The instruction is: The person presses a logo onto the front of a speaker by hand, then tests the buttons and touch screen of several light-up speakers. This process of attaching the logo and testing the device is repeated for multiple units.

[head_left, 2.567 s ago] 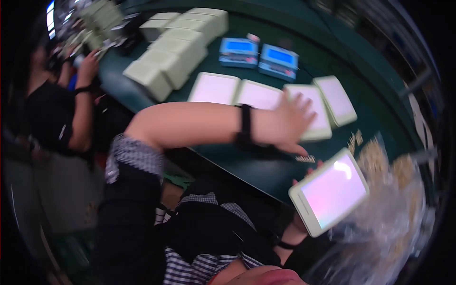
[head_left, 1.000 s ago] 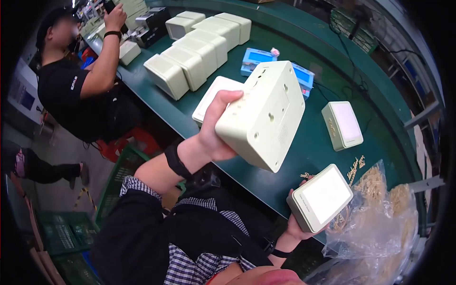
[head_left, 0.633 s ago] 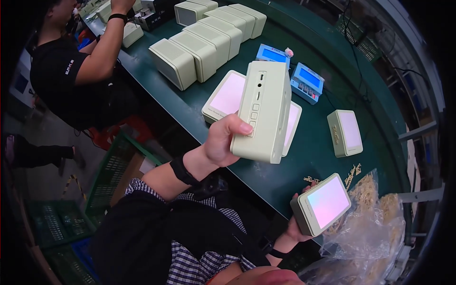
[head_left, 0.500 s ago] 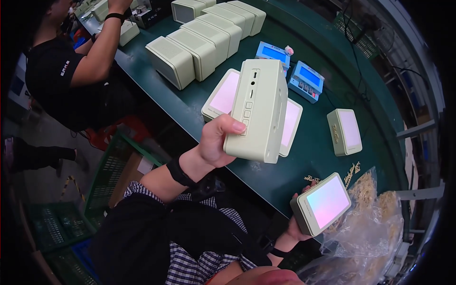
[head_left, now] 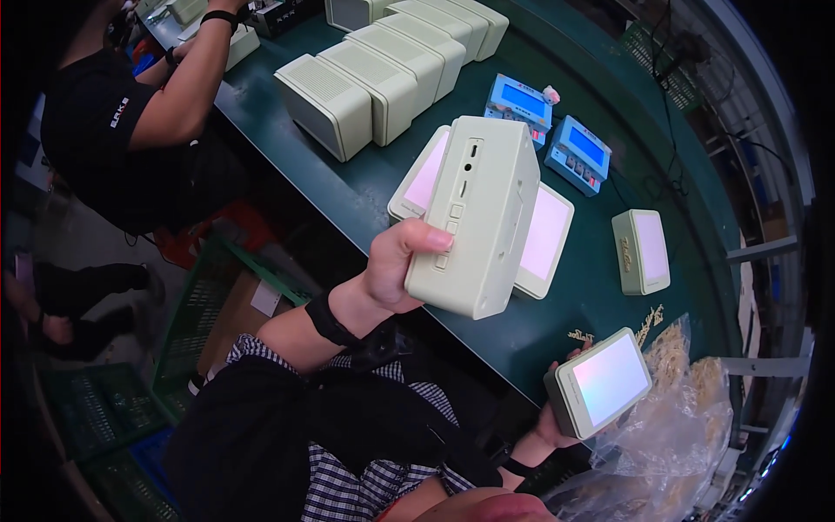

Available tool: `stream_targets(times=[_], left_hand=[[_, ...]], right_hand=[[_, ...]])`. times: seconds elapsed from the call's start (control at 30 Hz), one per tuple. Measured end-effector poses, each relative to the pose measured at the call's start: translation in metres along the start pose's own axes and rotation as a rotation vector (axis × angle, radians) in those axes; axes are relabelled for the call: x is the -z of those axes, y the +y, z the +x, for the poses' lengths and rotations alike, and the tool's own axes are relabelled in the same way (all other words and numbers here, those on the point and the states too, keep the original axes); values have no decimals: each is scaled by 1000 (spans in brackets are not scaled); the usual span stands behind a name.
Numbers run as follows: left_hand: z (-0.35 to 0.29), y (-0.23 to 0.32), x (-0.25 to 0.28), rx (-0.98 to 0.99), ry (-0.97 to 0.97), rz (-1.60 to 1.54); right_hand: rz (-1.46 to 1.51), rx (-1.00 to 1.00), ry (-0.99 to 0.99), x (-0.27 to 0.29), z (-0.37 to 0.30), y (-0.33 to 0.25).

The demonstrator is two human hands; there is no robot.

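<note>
My left hand (head_left: 402,261) grips a cream box-shaped device (head_left: 480,217) by its lower end. The side toward me bears ports and a row of buttons, and the thumb lies on one button. Lower right, my right hand (head_left: 554,426) is closed round another cream device (head_left: 600,383), whose screen is lit white and pinkish; most of those fingers are hidden behind it. Under the left-hand device, two more devices lie on the table with lit pink screens: one on the left (head_left: 419,184), one on the right (head_left: 548,239), both partly covered.
A row of cream boxes with grilles (head_left: 391,74) stands at the far left. Two blue instruments with displays (head_left: 578,155) sit beyond the devices. One lit device (head_left: 642,252) stands at right, near small gold script-shaped pieces (head_left: 648,326) and a clear plastic bag (head_left: 661,435). A co-worker (head_left: 130,130) works at left.
The view has shifted slightly, so the table things sit farther right. The left-hand device has tilted a little, with the thumb still on its buttons. Both hands keep their holds.
</note>
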State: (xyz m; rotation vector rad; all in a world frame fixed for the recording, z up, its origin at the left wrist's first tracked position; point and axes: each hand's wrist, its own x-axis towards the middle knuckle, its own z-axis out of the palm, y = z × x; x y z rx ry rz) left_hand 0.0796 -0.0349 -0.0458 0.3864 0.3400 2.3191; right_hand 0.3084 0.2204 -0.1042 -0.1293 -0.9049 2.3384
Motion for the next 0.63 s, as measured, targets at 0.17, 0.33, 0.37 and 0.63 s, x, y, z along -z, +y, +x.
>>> stream_targets(times=[0.17,0.33,0.37,0.63], left_hand=[[-4,-3,1,-35,-57,-96],[-1,-5,-1,-32,129,60],[-6,-2,-4,-48,153,100],[-8,8,-3,-112,127,-37]], right_hand=[[-57,22,87,-8,15,-39],[-676,523,-126,-50,59,-120],[-524,479,-166,-45,72,-132],[-352,543,-192,-30,201,-192]])
